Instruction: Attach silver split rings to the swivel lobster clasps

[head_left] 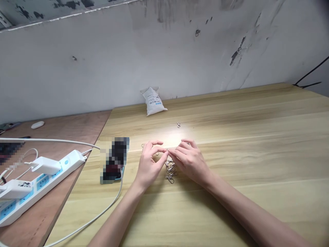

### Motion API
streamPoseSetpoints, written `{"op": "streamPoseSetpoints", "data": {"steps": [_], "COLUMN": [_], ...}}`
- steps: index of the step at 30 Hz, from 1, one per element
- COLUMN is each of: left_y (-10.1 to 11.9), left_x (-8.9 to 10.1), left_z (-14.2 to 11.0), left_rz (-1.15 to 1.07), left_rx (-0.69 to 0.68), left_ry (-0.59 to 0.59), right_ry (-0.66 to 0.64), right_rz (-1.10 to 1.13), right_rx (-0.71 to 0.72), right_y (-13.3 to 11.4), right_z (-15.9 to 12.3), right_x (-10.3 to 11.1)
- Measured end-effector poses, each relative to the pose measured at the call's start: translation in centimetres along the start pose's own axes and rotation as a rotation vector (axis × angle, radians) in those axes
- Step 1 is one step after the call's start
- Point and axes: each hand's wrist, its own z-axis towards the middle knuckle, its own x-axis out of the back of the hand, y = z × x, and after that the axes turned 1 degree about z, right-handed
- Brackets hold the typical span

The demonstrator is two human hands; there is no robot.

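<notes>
My left hand [149,161] and my right hand [189,158] meet at their fingertips over a light wooden table [231,137]. Both pinch a small metal piece [167,150] between thumb and fingers; it is too small to name with certainty. Just below the fingertips lies a pile of silver metal clasps [170,169], partly covered by my right hand. A single loose clasp [179,125] lies farther back on the table. A small metal ring [142,145] lies beside my left hand.
A white sealed bag [153,101] leans against the wall at the back. A phone [114,159] lies left of my hands with a white cable running off it. On the darker table to the left sits a white power strip [38,181] with chargers plugged in.
</notes>
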Motion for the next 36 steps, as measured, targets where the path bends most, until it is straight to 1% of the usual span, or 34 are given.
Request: {"op": "streamPoseSetpoints", "data": {"steps": [6, 14, 17, 20, 24, 27, 30, 33, 36], "left_y": [0.0, 0.1, 0.1, 0.0, 0.1, 0.3, 0.3, 0.0, -0.3], "left_x": [0.1, 0.1, 0.3, 0.5, 0.6, 0.5, 0.5, 0.6, 0.8], "left_z": [0.0, 0.2, 0.2, 0.1, 0.0, 0.0, 0.0, 0.1, 0.1], "left_rz": [-0.034, -0.024, -0.009, 0.02, 0.064, 0.081, 0.106, 0.146, 0.194], "left_rx": [0.032, 0.05, 0.045, 0.001, -0.147, -0.229, -0.246, -0.241, -0.227], "left_ry": [-0.004, -0.042, -0.039, -0.041, -0.092, -0.116, -0.116, -0.107, -0.107], "right_ry": [0.001, 0.004, -0.014, -0.039, -0.075, -0.133, -0.161, -0.13, -0.042], "right_rz": [-0.012, -0.055, -0.029, 0.064, 0.223, 0.296, 0.304, 0.261, 0.192], "right_rx": [0.017, 0.069, 0.051, -0.002, -0.073, -0.062, -0.032, -0.008, 0.012], "right_y": [0.0, -0.1, -0.2, 0.0, 0.4, 0.6, 0.8, 1.3, 2.3], "right_z": [-0.2, -0.1, -0.1, -0.2, -0.2, -0.3, -0.4, -0.3, -0.2], "right_x": [-0.1, 0.1, 0.0, 0.0, 0.3, 0.3, 0.1, 0.0, 0.4]}}
